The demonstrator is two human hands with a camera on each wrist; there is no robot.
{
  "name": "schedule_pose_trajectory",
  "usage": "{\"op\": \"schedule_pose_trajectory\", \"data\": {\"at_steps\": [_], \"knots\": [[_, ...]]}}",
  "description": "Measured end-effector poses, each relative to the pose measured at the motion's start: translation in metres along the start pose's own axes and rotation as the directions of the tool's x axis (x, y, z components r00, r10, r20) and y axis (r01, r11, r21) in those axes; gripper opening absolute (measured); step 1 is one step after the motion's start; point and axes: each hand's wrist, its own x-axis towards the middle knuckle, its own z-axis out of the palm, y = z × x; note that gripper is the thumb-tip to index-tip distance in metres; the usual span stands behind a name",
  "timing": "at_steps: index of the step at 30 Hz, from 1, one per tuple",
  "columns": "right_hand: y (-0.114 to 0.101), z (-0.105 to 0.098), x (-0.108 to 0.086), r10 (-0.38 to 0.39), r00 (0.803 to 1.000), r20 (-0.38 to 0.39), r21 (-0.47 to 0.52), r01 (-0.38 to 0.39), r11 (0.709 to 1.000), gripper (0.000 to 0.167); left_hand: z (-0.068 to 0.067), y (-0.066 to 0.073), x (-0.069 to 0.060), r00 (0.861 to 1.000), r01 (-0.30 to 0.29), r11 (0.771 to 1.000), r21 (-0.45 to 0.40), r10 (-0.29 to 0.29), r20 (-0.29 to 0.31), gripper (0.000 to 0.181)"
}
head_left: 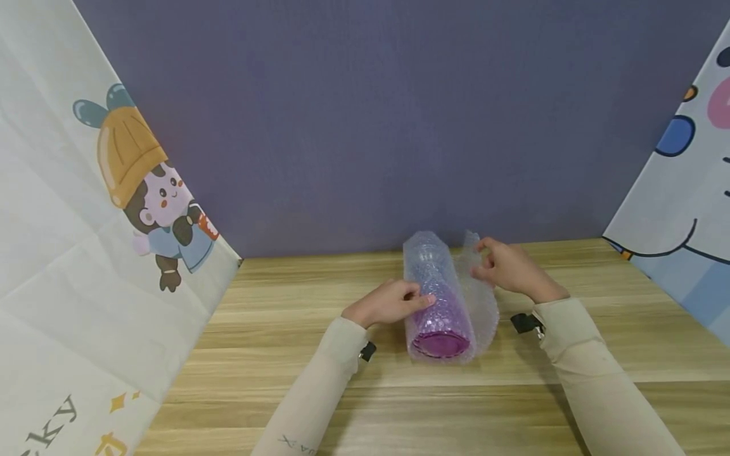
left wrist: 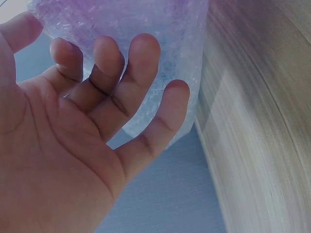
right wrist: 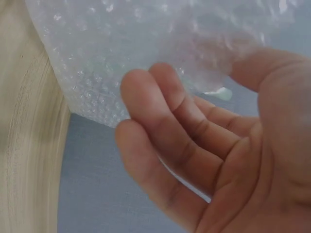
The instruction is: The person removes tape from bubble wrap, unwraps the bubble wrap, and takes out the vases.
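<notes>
A purple object [head_left: 441, 344] with a round, ridged end lies inside a roll of clear bubble wrap [head_left: 426, 256] on the table. The wrap hides its exact kind. Against the left side of the roll is my left hand [head_left: 390, 301], its thumb touching the wrap and its other fingers loosely bent; its palm [left wrist: 58, 131] shows in the left wrist view. On the other side, my right hand [head_left: 507, 269] pinches the loose flap of bubble wrap [right wrist: 97, 53] between thumb and fingers. That flap stands up and curves away from the roll.
The wood-grain table [head_left: 274, 354] extends to both sides of the roll. A dark blue-grey panel [head_left: 365, 126] rises along its back edge, close behind the roll. White printed cloths stand at the left [head_left: 51, 209] and right [head_left: 644, 202].
</notes>
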Motion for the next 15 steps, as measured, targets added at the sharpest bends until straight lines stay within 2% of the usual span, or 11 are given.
{"op": "schedule_pose_trajectory", "data": {"at_steps": [15], "knots": [[0.011,-0.008,-0.004,0.018,0.999,0.026,0.012,-0.019,1.000,0.043,0.001,0.002,0.001,1.000,0.007,1.000,-0.009,-0.007,0.000,0.048]]}}
